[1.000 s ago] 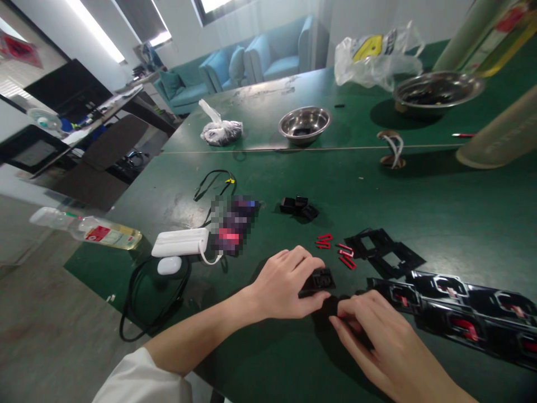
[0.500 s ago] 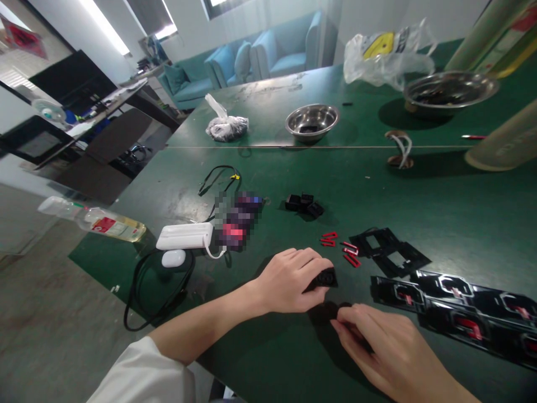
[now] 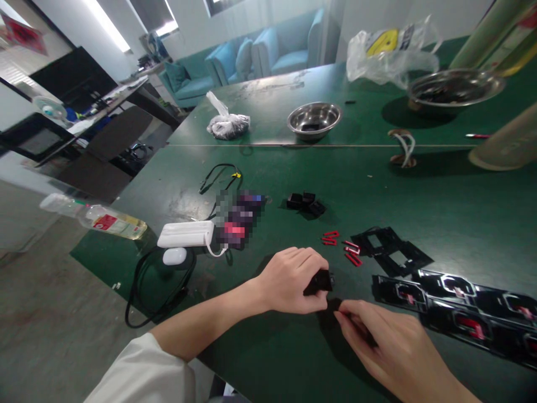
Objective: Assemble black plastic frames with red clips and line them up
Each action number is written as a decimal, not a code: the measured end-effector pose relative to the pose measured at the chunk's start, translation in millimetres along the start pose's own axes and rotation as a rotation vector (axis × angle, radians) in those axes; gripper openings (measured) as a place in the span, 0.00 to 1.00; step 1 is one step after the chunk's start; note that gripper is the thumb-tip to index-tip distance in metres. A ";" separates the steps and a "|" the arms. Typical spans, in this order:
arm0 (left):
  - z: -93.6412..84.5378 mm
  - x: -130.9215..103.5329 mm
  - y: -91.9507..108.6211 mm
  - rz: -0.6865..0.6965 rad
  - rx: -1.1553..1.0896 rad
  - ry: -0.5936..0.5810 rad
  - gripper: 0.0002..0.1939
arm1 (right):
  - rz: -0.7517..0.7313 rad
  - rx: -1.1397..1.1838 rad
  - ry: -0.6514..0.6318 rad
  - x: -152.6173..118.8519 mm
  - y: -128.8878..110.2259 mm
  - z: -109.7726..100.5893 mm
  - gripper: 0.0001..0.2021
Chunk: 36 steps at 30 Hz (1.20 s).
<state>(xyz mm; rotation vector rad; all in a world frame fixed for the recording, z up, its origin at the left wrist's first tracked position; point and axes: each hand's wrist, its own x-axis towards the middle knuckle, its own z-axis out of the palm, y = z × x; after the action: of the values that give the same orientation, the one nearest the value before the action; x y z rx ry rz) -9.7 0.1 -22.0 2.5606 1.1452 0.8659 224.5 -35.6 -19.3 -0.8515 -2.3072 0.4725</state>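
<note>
My left hand [image 3: 291,280] is closed around a small black plastic piece [image 3: 319,281], whose right end sticks out between thumb and fingers. Just right of it and lower, my right hand [image 3: 384,341] has thumb and forefinger tips drawn together; anything pinched there is too small or hidden to make out. Beyond the hands lie several thin red clips [image 3: 351,247] and a group of black plastic blocks [image 3: 306,204]. Flat black square frames [image 3: 392,249] rest to the right of the clips. Glossy black panels with red pieces in their openings [image 3: 457,305] lie beside my right hand.
On the green table [image 3: 268,173] are a steel bowl [image 3: 314,120], a larger bowl [image 3: 457,89], a tied plastic bag [image 3: 229,124], a white power bank [image 3: 185,234], a blurred phone [image 3: 243,221], a coiled black cable [image 3: 135,296] and a lying bottle [image 3: 113,221].
The black piece in my left hand has turned, so its end face with round marks no longer shows. My right hand has shifted slightly, its fingertips still together.
</note>
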 end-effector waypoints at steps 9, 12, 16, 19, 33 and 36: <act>-0.7 1.0 1.5 0.074 -0.033 0.025 0.15 | 0.014 -0.025 0.018 -1.0 1.0 1.2 0.06; -0.9 1.6 1.3 0.097 -0.069 0.071 0.10 | 0.010 -0.045 0.033 -2.7 1.6 1.6 0.07; -1.9 2.3 1.6 0.114 -0.096 0.107 0.09 | 0.001 -0.089 0.065 -3.4 3.1 3.5 0.08; -2.5 2.5 2.1 0.139 -0.117 0.124 0.09 | -0.014 -0.120 0.082 -3.4 4.4 4.4 0.10; -0.8 3.4 2.2 0.289 -0.183 0.176 0.13 | -0.007 -0.089 0.047 -3.7 4.4 3.4 0.14; -0.8 3.6 2.3 0.302 -0.191 0.192 0.14 | -0.012 -0.095 0.045 -4.8 5.4 4.3 0.15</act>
<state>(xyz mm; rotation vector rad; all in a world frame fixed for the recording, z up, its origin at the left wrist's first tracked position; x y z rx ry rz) -6.8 1.2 -18.9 2.5691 0.6852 1.2471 227.0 -35.4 -27.3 -0.8838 -2.3079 0.3369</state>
